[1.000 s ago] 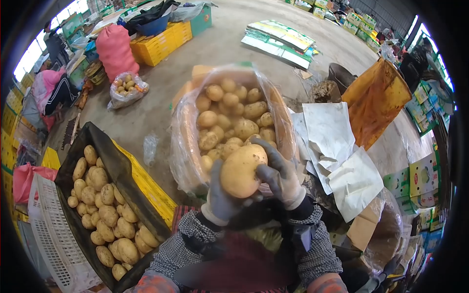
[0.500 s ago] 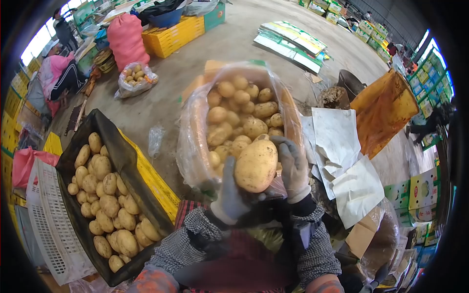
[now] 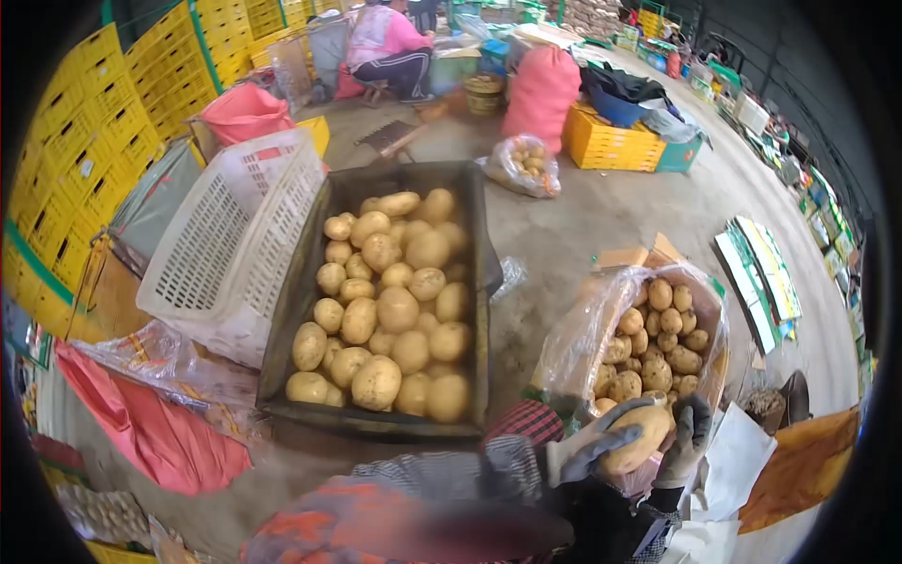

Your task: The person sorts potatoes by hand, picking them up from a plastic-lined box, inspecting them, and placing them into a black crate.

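Markings: a pale label (image 3: 86,167) on the stacked yellow crates (image 3: 101,150), far left of the grip, and the printing on the flattened cartons (image 3: 759,282), beyond the grip to the right, are both too small to read. The left grip (image 3: 628,440), in a grey glove with a pale cuff, reaches in from the left and is closed around one side of a large potato (image 3: 636,440), fingers bent across its skin. The right grip (image 3: 688,428), gloved likewise, stands upright at the potato's other side, open with fingers raised and slightly curled; whether it touches the potato cannot be told. The potato sits between the two grips, near the front edge of an open carton (image 3: 716,362) lined with clear plastic (image 3: 573,329) and holding many smaller potatoes (image 3: 658,350). Left of the grip stands a dark-lined crate (image 3: 479,376), well filled with potatoes of mixed size; farther left, a white slatted crate (image 3: 211,244) leans beside it. Beyond the grip, a clear bag (image 3: 526,169) of potatoes rests on the floor (image 3: 611,211), near a full pink sack (image 3: 542,94). White sheets (image 3: 738,456) lie just right of the right grip.
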Demonstrator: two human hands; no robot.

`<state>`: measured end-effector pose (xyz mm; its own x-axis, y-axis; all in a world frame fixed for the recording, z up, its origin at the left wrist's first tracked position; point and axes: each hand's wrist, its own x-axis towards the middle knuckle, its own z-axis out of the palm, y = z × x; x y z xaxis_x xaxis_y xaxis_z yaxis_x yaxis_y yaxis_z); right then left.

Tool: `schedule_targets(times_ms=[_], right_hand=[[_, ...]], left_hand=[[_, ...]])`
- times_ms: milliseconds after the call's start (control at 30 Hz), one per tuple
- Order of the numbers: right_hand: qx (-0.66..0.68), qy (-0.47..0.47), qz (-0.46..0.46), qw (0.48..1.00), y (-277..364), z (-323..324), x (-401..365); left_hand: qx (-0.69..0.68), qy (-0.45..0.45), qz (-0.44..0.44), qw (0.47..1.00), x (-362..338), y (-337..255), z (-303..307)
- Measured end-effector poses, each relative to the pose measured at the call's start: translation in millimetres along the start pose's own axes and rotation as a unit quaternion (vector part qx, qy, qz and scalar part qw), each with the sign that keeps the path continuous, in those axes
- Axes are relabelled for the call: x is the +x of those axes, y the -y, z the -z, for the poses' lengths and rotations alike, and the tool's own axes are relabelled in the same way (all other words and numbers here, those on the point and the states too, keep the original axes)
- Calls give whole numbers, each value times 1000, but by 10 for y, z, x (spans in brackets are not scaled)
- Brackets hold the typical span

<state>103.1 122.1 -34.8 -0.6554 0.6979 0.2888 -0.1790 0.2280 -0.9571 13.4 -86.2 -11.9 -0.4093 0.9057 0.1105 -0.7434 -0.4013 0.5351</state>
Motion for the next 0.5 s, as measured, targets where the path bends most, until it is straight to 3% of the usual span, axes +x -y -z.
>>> schedule_targets(times_ms=[133, 200, 267, 300, 367, 400, 433, 500], right_hand=[[42, -3, -42, 998, -209, 316, 110], [47, -24, -44, 998, -306, 469, 92], [31, -47, -88, 995, -200, 549, 67], [35, -48, -91, 994, -147, 579, 57], [40, -51, -97, 993, -67, 639, 61], [29, -53, -94, 994, -55, 698, 58], [18, -55, -92, 994, -56, 771, 54], [-7, -81, -102, 991, -5, 790, 32]], left_hand=[[223, -62, -84, 969, -803, -920, 195], [453, -116, -137, 873, -1106, -1480, 302], [650, -175, -162, 721, -1187, -1940, 890], [608, -230, -134, 748, -1193, -2253, 1065], [710, -264, -257, 600, -1158, -2886, 1870], [788, -310, -262, 462, -1131, -3197, 2002], [839, -363, -257, 313, -1102, -3509, 2125], [842, -476, -159, 198, -1129, -4034, 2831]])
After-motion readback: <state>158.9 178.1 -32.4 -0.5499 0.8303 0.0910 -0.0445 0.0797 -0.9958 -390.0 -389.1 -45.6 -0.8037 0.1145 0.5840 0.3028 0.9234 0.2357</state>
